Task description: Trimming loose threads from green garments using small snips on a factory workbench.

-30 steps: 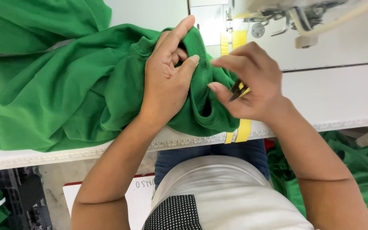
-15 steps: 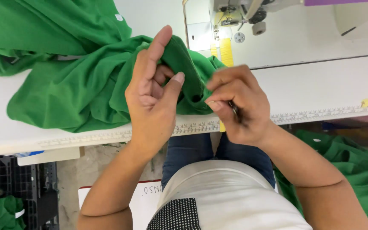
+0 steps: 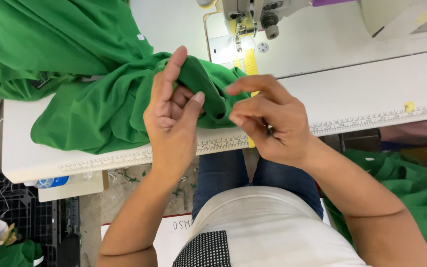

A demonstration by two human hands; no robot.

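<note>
Two hands work a fold of green cloth [image 3: 105, 106] at the front edge of a white worktop [image 3: 362, 94]. The left hand [image 3: 171, 118] is raised with its palm turned toward the camera; the forefinger stands upright behind a rolled edge of the cloth and the thumb presses that edge from the front, so the fold is pinched between them. The right hand [image 3: 268, 121] sits just beside it, fingers curled and drawn together at the tips, touching the same fold on its right side; whether it grips the cloth or something small cannot be told. The rest of the cloth spreads leftward over the worktop, and a second heap of green cloth [image 3: 45, 39] lies behind it. A sewing machine [image 3: 253, 15] stands at the far side of the worktop, with a yellow tape strip [image 3: 249, 62] below its needle. A printed ruler strip [image 3: 371, 121] runs along the worktop's near edge. More green fabric [image 3: 411, 188] lies below the worktop at right
</note>
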